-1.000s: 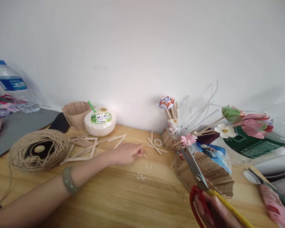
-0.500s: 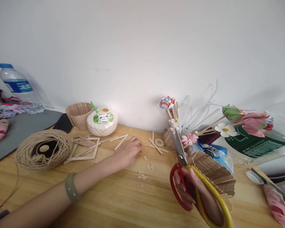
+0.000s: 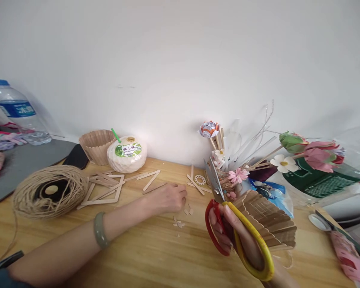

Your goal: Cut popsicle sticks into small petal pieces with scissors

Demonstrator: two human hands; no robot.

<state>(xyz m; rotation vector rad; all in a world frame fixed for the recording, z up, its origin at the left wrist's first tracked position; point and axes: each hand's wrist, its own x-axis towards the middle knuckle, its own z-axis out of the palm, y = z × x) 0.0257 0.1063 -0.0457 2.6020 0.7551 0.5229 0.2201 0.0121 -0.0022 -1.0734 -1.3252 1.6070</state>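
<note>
Scissors with red and yellow handles (image 3: 228,218), lower right of centre, gripped by right hand (image 3: 243,244), blades upward. Left hand (image 3: 168,198), fingers curled, rests on wooden surface (image 3: 156,252) beside small wood offcuts (image 3: 184,214).

The left grip (image 3: 168,199) is a bare hand with no ring or glove on the fingers that show. Behind it along the forearm, a smooth, rounded bangle (image 3: 100,235) of pale grey-green circles the wrist, fitting close. Further back from the bangle the forearm is uncovered, and at the elbow end a dark blue-grey sleeve edge (image 3: 3,266) shows in the picture's corner. The right grip (image 3: 238,240) is also a bare hand, with short, plain nails and no ring or band visible; its wrist is cut off by the lower edge of the picture.
</note>
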